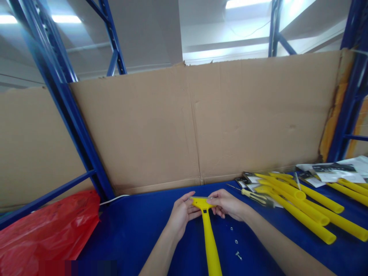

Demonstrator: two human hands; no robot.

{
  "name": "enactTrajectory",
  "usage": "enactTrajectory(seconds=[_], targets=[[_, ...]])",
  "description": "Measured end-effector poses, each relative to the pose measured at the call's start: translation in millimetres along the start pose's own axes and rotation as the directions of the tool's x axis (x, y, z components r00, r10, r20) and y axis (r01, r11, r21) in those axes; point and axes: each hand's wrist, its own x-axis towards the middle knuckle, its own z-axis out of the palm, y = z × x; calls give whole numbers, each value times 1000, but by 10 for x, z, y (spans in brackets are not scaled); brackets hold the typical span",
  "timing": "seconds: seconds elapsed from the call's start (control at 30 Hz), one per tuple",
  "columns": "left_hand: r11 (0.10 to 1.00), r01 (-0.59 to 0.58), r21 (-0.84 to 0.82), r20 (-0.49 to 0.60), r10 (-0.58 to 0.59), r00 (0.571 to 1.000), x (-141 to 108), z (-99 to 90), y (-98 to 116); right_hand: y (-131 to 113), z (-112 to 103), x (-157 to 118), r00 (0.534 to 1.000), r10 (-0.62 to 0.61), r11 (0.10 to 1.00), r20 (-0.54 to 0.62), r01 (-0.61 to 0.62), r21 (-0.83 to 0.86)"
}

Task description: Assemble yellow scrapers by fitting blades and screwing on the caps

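A yellow tool (210, 241) with a wide flat head and a long handle points toward me over the blue surface. At the left end of its head, my left hand (181, 214) is closed on it, thumb on top and fingers beneath. The right end is pinched between the thumb and fingers of my right hand (227, 204). A thin strip shows along the head's far edge. Two small nuts (236, 242) and some small screws (238, 255) lie right of the handle.
Several yellow handles (304, 220) are piled at the right, beside a screwdriver (253, 195) and plastic packets (335, 171). A red plastic bag (51, 230) lies at the left. A cardboard panel (149, 130) and blue rack posts (83, 142) stand behind the blue surface (129, 234).
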Motion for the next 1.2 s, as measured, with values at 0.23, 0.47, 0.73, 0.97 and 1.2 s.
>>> enactTrajectory(seconds=[0.23, 0.47, 0.73, 0.97, 1.2], targets=[[995, -63, -74, -73, 58, 996, -30, 58, 11, 14, 6, 52, 999, -9, 993, -42, 14, 119], [961, -198, -195, -171, 166, 971, -45, 196, -45, -24, 121, -14, 993, 82, 967, 90, -101, 232], [989, -145, -21, -99, 142, 985, -88, 186, -29, -153, 51, 88, 981, 174, 935, 91, -193, 298], [473, -524, 708, 383, 367, 848, -184, 266, -251, -104, -190, 105, 991, 136, 959, 7, -133, 251], [284, -586, 759, 524, 267, 809, -294, 458, -405, 7, -194, 81, 998, 61, 995, -2, -61, 83]])
